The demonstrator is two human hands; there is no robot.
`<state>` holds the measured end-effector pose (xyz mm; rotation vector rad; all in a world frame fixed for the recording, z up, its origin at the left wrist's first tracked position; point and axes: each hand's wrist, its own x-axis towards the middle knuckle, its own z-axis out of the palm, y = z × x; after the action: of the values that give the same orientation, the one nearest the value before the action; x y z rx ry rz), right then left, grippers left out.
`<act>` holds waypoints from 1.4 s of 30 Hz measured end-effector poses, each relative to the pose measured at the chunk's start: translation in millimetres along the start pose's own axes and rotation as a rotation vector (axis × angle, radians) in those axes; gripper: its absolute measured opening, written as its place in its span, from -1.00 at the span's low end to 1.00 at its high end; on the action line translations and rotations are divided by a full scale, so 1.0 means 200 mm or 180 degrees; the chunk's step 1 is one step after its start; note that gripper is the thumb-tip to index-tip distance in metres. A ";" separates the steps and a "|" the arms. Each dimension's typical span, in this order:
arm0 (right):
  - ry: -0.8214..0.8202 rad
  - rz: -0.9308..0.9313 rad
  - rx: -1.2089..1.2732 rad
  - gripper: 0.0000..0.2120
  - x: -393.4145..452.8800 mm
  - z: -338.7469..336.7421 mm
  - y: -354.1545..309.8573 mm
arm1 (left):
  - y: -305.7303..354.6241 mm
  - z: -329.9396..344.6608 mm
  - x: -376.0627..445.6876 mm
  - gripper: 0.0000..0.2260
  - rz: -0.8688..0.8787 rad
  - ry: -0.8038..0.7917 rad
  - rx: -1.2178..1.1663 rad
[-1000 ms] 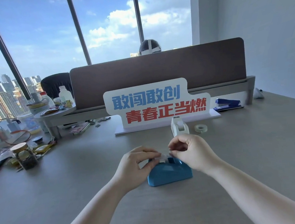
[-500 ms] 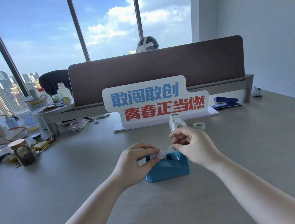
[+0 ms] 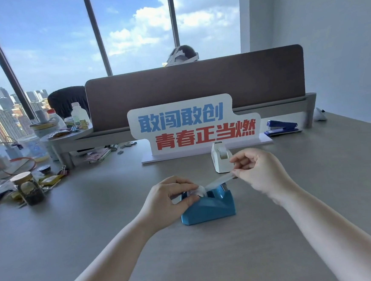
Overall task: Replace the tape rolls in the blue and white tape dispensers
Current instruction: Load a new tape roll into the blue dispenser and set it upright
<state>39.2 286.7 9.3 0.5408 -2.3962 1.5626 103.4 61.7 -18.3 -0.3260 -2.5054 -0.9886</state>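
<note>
The blue tape dispenser stands on the grey desk in front of me. A clear tape roll sits in its cradle, and my left hand pinches that roll from the left. My right hand holds the free end of the tape strip, drawn out to the right above the dispenser's cutter. Behind it, the white tape dispenser stands upright with a roll inside, partly behind my right fingers.
A white sign with blue and red characters stands behind the dispensers. A blue stapler lies at the back right. Jars, bottles, clips and cables crowd the left side. A brown partition closes the far edge, with a person behind it.
My right hand has pulled the tape end up and to the right, stretching a strip from the roll. My left hand stays on the roll. The loose roll near the sign is now out of sight.
</note>
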 end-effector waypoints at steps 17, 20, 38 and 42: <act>-0.0116 0.0372 -0.0331 -0.83 0.02 -0.06 0.08 | -0.01 0.00 0.01 -0.81 0.0013 -0.0025 0.0087; -0.0153 0.0382 -0.0390 -0.83 0.02 -0.06 0.09 | -0.01 0.00 0.00 -0.81 0.0012 -0.0027 0.0099; -0.0871 0.0388 -0.0864 -0.81 -0.04 0.08 0.15 | 0.00 0.00 0.00 -0.81 0.0088 -0.0002 0.0176; -0.0795 0.0346 -0.0943 -0.83 -0.04 0.08 0.16 | 0.01 0.00 0.01 -0.81 0.0047 0.0015 0.0161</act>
<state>32.9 285.2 -26.7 0.5807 -2.8222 1.2038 103.0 63.7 -16.3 -0.3255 -2.5155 -0.9176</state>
